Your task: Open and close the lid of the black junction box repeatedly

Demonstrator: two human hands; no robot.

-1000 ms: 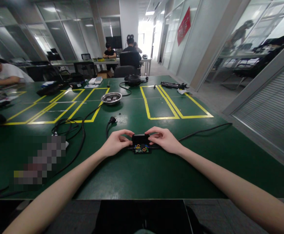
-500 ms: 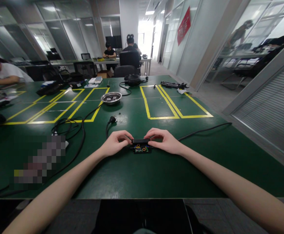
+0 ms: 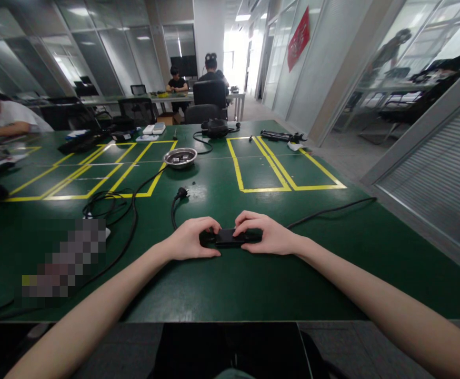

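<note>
A black power adapter (image 3: 230, 238) lies on the green table in front of me, its cover sitting over the circuit board, which is hidden. My left hand (image 3: 192, 238) is curled around the left end, fingertips at the top edge and thumb near the front lower corner. On the other end, my right hand (image 3: 271, 234) has fingertips on the cover and its thumb along the front side. A black plug (image 3: 181, 193) on a short cord stands behind my left hand. From the right side a black cable (image 3: 332, 209) runs out across the table.
A metal bowl (image 3: 180, 158) with small metal parts stands farther back. Left of my hands are a coiled black cable (image 3: 109, 202) and a blurred-out object (image 3: 66, 258). Yellow tape outlines (image 3: 263, 190) mark the table (image 3: 230, 295). A person (image 3: 9, 118) sits at the far left.
The black cover has come down over the circuit board, which showed before. Both hands have shifted from holding the cover's ends to gripping around the adapter.
</note>
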